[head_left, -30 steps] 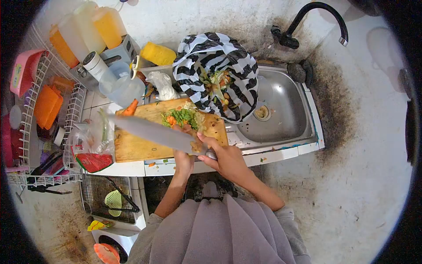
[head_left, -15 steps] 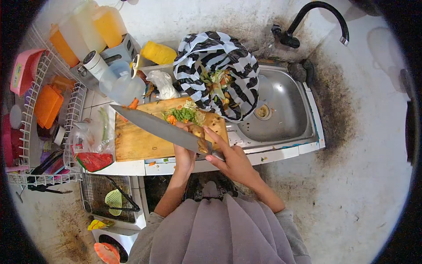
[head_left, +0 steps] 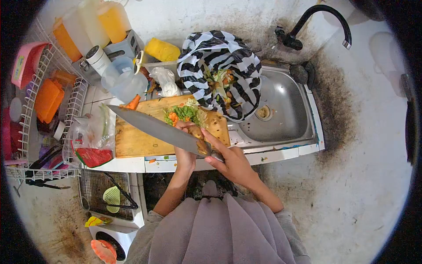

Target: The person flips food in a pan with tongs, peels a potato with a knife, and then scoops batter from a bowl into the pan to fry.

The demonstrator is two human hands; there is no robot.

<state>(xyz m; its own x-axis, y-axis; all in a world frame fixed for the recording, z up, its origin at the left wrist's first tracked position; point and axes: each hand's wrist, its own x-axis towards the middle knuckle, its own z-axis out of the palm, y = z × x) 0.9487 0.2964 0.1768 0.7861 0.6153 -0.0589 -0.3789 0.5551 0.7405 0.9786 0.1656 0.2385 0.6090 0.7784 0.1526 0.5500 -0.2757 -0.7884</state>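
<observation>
My right hand [head_left: 236, 166] is closed around the handle of a large knife [head_left: 160, 131], whose broad blade points up and left over the wooden cutting board [head_left: 134, 140]. Behind the blade, my left hand [head_left: 185, 159] grips a brown-skinned potato [head_left: 196, 131], partly hidden by the knife and fingers. A strip of brown peel [head_left: 202, 147] lies against the blade near the handle. Chopped green and orange vegetables [head_left: 187, 113] sit on the board beyond my hands. An orange carrot [head_left: 132, 103] rests by the board's far left corner.
A striped bag [head_left: 246, 94] holding vegetable scraps stands over the left part of the steel sink [head_left: 285, 127]. A black faucet [head_left: 290, 40] rises behind. At left are a clear plastic bag [head_left: 88, 132], a pitcher [head_left: 127, 83] and a white wire rack [head_left: 72, 112].
The view has shifted slightly. Both hands keep their grips on the knife and potato, with only a small shift between blade and potato.
</observation>
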